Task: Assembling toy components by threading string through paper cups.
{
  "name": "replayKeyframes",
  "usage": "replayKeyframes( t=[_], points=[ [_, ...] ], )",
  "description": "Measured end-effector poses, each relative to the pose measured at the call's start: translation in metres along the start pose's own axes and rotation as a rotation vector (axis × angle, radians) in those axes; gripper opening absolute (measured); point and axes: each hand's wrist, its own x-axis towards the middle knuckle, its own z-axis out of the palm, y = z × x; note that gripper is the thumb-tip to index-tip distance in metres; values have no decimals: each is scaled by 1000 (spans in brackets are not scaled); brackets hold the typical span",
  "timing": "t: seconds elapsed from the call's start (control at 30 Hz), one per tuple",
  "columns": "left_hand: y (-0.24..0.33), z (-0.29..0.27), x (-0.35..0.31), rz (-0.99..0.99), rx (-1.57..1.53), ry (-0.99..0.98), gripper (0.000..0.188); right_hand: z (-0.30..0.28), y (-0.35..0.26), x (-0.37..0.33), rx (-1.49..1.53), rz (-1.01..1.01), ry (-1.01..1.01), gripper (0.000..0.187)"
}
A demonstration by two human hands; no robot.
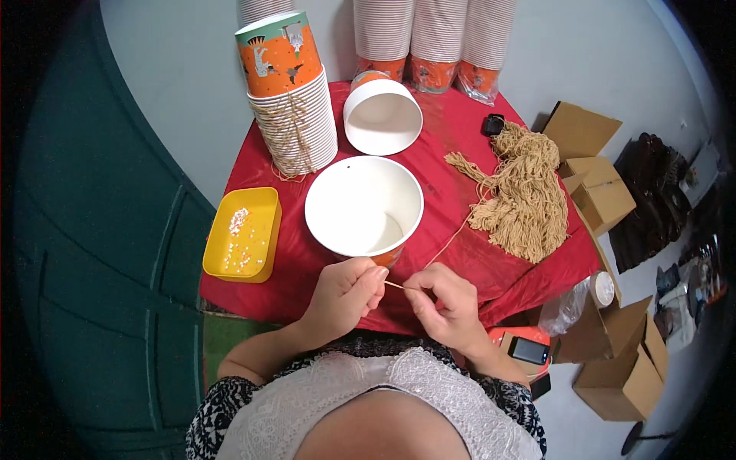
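Note:
A thin tan string runs between my two hands, just in front of a white paper bucket standing upright with its mouth toward me. My left hand pinches one part of the string, its thumb on top. My right hand is closed on the string a short way to the right. Beyond my right hand, more string trails up toward a heap of tan yarn at the table's right. To the left sits a yellow tray with small white and orange beads in it.
A tall stack of buckets with string hanging on it stands at the back left. Beside it another bucket lies on its side. Wrapped bucket stacks line the far edge of the red-covered table. Cardboard boxes stand at the right.

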Motion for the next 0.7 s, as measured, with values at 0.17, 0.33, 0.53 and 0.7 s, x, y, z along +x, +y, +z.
replayKeyframes(
  t=[0.17,0.33,0.53,0.7],
  points=[
    [-5,-4,-6,158,167,50,20,7,0,-6,105,167,-125,8],
    [-11,-13,-9,158,290,-34,9,11,4,-10,150,255,-182,7],
    [-13,-22,-10,211,345,-140,7,16,7,-13,233,341,-218,5],
    [-10,-28,-9,379,494,-86,4,21,9,-14,196,251,-97,10]
  ],
)
